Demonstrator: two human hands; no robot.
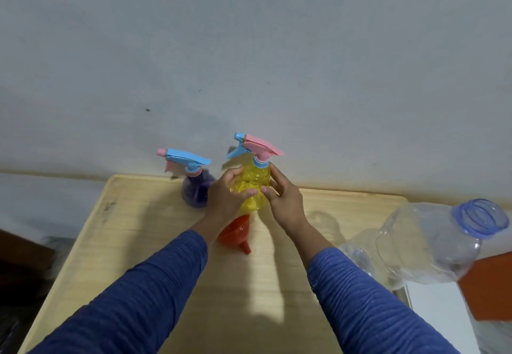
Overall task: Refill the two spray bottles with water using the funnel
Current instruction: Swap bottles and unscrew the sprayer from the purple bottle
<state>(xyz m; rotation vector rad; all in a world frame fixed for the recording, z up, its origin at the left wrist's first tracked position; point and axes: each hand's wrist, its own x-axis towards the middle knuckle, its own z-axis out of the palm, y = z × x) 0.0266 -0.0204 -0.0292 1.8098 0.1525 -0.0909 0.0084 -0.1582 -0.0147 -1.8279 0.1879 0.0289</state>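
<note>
Near the far edge of the bench [155,243], close to the grey wall [249,49], the yellow spray bottle [256,187] stands upright with both hands around it. Its trigger head [255,146] is pink with a blue nozzle tip, blue lever and blue collar, and it is still on the neck. The left hand [230,195] comes in from the lower left, forearm stretched forward in a blue ribbed sleeve [133,292]; its fingers curl round the left side of the bottle and the thumb lies across the front of the body. The right hand [285,201] reaches in from the lower right in a matching sleeve, fingers pointing up along the right side of the bottle toward the collar and thumb pressed on the front. Each hand's grip is closed on the yellow body, the two thumbs nearly meeting.

No brand, label or readable writing shows on either bottle.

Just left of it, partly hidden behind the left hand, the purple spray bottle [195,191] stands upright, its blue trigger head [185,158] with pink tip and collar pointing left. An orange funnel [235,233] lies on its side on the bench just in front of the yellow bottle, between the two wrists, spout toward the person. At the right, a large clear plastic water jug [421,245] with a blue open mouth sits tilted, beside an orange box [487,290].
</note>
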